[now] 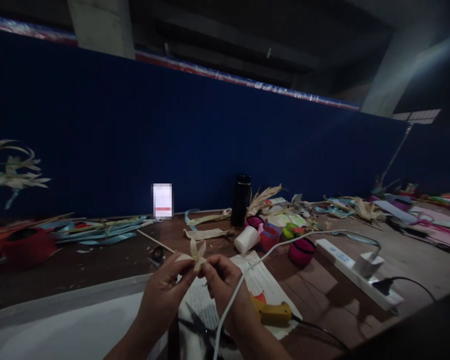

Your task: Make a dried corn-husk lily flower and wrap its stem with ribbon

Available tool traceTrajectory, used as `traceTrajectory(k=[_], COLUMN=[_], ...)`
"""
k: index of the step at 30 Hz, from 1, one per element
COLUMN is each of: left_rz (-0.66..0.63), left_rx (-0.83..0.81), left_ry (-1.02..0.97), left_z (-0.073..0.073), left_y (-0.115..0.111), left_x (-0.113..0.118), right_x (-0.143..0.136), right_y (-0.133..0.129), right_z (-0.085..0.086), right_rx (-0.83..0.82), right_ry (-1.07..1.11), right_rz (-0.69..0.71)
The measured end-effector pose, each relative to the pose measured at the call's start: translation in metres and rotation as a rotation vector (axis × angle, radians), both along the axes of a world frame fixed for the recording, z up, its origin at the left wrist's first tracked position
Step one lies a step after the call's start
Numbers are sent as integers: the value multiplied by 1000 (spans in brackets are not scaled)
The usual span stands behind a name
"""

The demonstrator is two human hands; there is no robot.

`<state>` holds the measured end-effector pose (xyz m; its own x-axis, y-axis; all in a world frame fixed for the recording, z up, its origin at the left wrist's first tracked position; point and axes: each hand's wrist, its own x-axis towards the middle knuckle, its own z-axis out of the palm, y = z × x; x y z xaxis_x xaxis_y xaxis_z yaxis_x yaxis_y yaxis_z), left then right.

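Observation:
A small pale flower with pointed petals [197, 251] is held between both hands above the near part of the table. My left hand [168, 282] pinches its left side between thumb and fingers. On the other side, my right hand [225, 282] is closed on the flower's base. Below the hands lie dark scissors [200, 325] and a printed sheet [273, 287]. A yellow-handled tool with a black cord [275, 312] rests on the sheet, right of my right hand. A white cable [262, 257] passes in front of my right forearm.
A white power strip [345, 265] with plugs lies at the right. Behind the hands are a black bottle [241, 200], a white roll [246, 239] and a magenta container [301, 251]. A white tray [78, 320] fills the near left, with a red container [28, 247] beyond it.

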<state>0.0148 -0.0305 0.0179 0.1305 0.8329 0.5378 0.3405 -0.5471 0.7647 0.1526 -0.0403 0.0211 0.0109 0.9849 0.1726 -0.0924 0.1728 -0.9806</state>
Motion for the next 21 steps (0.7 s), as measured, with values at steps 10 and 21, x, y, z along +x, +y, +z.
traceTrajectory(k=[10,21], left_rz=[-114,-60], left_rx=[-80,-8], left_ry=[-68,11], left_z=[-2,1], left_y=[-2,-4], left_x=[-1,-1], right_x=[-4,1], right_y=[2,-7], right_z=[-10,-4], right_rx=[-86,-49], right_ry=[305,177], right_rz=[177,141])
